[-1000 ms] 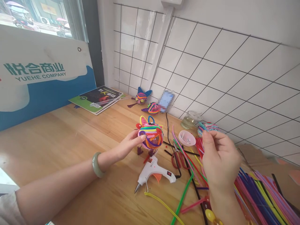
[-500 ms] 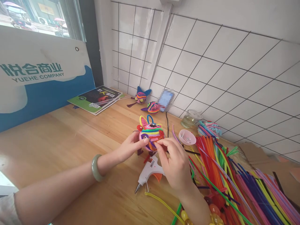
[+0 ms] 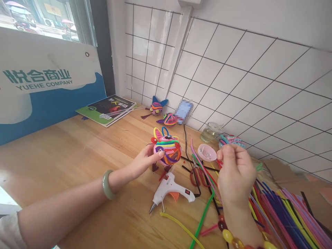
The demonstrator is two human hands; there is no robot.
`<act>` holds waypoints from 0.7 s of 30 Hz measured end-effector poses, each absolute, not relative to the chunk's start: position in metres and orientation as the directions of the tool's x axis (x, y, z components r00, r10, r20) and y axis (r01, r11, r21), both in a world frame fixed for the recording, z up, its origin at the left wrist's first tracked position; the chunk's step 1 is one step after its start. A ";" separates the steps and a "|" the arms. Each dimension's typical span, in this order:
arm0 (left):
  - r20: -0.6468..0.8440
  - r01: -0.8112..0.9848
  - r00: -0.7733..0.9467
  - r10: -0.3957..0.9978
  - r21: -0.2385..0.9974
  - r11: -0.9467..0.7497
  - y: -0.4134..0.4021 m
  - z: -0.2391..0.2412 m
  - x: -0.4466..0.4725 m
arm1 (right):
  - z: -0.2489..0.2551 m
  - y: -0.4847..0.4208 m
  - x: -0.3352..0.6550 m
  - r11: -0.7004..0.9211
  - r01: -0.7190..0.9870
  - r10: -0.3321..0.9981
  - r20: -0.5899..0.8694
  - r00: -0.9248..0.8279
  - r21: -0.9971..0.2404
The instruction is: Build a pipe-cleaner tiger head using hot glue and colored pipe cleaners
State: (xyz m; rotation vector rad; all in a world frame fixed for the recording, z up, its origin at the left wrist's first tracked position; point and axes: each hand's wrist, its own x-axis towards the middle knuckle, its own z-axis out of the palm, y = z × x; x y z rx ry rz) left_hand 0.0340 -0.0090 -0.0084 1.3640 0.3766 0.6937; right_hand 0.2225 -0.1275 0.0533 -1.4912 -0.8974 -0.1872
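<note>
My left hand [image 3: 142, 162], with a green bangle on the wrist, grips a ball-shaped figure wound from many-coloured pipe cleaners [image 3: 166, 148] and holds it just above the wooden table [image 3: 64, 155]. My right hand [image 3: 234, 173] is raised to the right of the figure, over the pile of loose pipe cleaners [image 3: 280, 211]. Its fingertips are pinched together by the small pink dish [image 3: 206, 152]; what they pinch is too small to make out. A white glue gun [image 3: 169, 190] lies on the table below the figure, nozzle to the lower left.
Red-handled scissors [image 3: 197, 174] lie beside the glue gun. Two finished pipe-cleaner figures [image 3: 156, 107] [image 3: 169, 119] and a phone [image 3: 183, 110] stand at the tiled wall. A glass jar [image 3: 211, 132] sits behind the dish. A book [image 3: 109, 109] lies at the back left, near a blue-white sign [image 3: 46, 90].
My right hand touched the figure half a second ago, then pulled back to the right toward the pink dish. The left hand has kept the figure almost still.
</note>
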 end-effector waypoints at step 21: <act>0.105 -0.195 0.779 0.619 0.978 0.079 -0.012 -0.009 0.033 | 0.045 -0.124 0.181 0.236 0.756 0.824 0.538 0.177 -0.611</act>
